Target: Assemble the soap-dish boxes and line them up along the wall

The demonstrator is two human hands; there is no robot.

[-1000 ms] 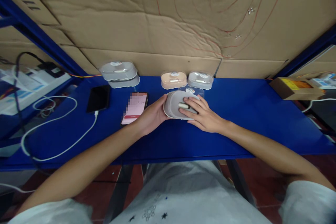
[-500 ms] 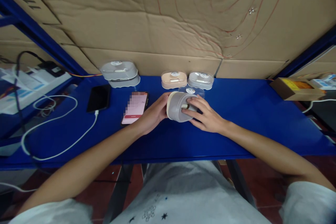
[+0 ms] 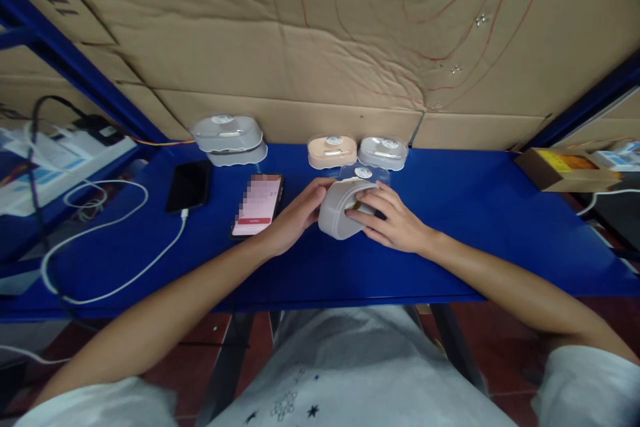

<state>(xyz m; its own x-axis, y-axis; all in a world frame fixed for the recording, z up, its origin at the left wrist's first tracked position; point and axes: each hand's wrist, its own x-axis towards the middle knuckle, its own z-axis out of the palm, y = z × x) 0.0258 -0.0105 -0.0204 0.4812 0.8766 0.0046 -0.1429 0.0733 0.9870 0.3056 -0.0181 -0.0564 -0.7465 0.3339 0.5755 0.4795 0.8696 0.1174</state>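
Both hands hold a grey, translucent oval plastic storage box (image 3: pixel 336 215) above the front half of the blue table. It is tilted, and a bit of pale rim shows along its far edge. My left hand (image 3: pixel 303 213) grips the box from the left, thumb on top, other fingers partly hidden behind it. My right hand (image 3: pixel 393 219) holds the right side, with fingers curled over the face towards me; what lies under those fingertips is mostly hidden. Just behind the box is a clear lid (image 3: pixel 363 173) with a round white sticker, partly covered.
Along the cardboard wall stand a beige box (image 3: pixel 332 152), a grey box (image 3: pixel 383 154) and stacked grey boxes (image 3: pixel 227 133). To the left lie a lit phone (image 3: pixel 259 203), a dark phone (image 3: pixel 189 187) on a white cable and a power strip (image 3: pixel 75 167). A cardboard box (image 3: pixel 565 172) stands right.
The held box has turned between my hands: its cream rim has swung from the left side to the far edge, and its left end has dipped towards me. My right hand has barely moved.
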